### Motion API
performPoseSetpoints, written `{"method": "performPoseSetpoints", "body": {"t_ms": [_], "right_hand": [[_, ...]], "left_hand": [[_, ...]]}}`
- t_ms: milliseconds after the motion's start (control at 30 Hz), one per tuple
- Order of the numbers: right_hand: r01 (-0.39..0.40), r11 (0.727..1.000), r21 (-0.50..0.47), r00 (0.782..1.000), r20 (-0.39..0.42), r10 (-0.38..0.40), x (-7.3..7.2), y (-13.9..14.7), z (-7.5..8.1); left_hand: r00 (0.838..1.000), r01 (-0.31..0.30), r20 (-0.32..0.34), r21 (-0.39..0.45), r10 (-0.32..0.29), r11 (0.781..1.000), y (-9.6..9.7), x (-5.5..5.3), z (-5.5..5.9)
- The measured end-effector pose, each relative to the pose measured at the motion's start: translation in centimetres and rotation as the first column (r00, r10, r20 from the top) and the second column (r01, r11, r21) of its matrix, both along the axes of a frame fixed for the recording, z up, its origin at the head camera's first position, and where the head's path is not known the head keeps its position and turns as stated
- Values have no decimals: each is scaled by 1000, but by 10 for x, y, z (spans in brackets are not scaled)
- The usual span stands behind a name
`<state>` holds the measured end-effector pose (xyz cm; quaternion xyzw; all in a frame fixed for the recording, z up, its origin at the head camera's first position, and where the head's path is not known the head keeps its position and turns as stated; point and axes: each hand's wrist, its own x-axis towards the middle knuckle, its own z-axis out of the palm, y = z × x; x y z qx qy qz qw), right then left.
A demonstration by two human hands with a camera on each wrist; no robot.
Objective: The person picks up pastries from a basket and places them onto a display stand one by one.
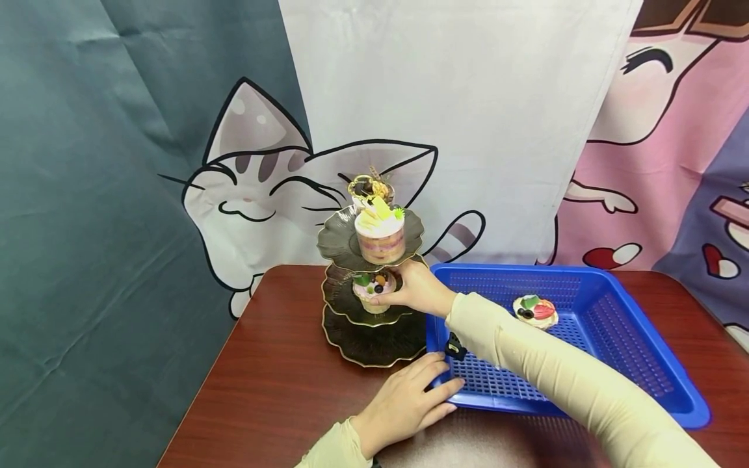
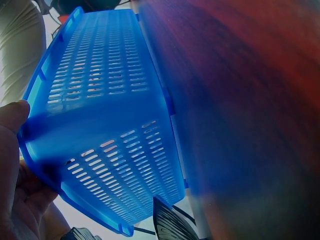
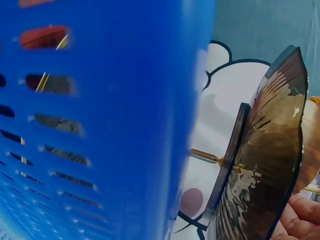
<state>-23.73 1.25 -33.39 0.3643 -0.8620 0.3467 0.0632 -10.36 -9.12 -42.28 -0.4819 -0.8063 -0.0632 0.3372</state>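
Observation:
On the middle tier of a dark, gold-edged three-tier cake stand (image 1: 336, 244) sits a small fruit-topped dessert cup (image 1: 374, 304). My right hand (image 1: 422, 289) reaches under the top plate and pinches this cup, thumb at its near side, other fingers partly hidden behind it. My left hand (image 1: 404, 403) grips the near left corner of a blue plastic basket (image 1: 638, 318); in the left wrist view the thumb and fingers lie on the basket's rim (image 2: 37, 87). The right wrist view shows a smoky plate (image 3: 270, 145) of the stand beside that hand's fingers (image 3: 300, 217).
A layered cake cup (image 1: 380, 244) stands on the top plate, with a chocolate-topped dessert (image 1: 374, 188) behind it. Inside the basket lies another fruit-topped dessert (image 1: 535, 313). The reddish wooden table (image 1: 263, 370) meets a cartoon cat curtain (image 1: 251, 188) at the back.

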Motion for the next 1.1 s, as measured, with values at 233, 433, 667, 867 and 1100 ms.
{"method": "performPoseSetpoints", "body": {"t_ms": [233, 433, 667, 867, 1100], "right_hand": [[4, 999, 37, 1000, 16, -5, 0, 3, 4], [19, 999, 39, 996, 82, -22, 0, 9, 11], [43, 998, 50, 989, 139, -49, 1, 21, 19], [75, 994, 86, 987, 135, -86, 1, 32, 25], [83, 992, 94, 989, 113, -94, 2, 50, 33]], "left_hand": [[1000, -4, 4, 0, 4, 1000, 0, 0, 0], [1000, -5, 11, 1, 5, 1000, -1, 1, 0], [1000, -12, 25, -1, 12, 1000, 0, 2, -1], [1000, -9, 28, 9, 9, 1000, 0, 2, -1], [999, -3, 34, 12, 2, 1000, 0, 1, 0]]}}
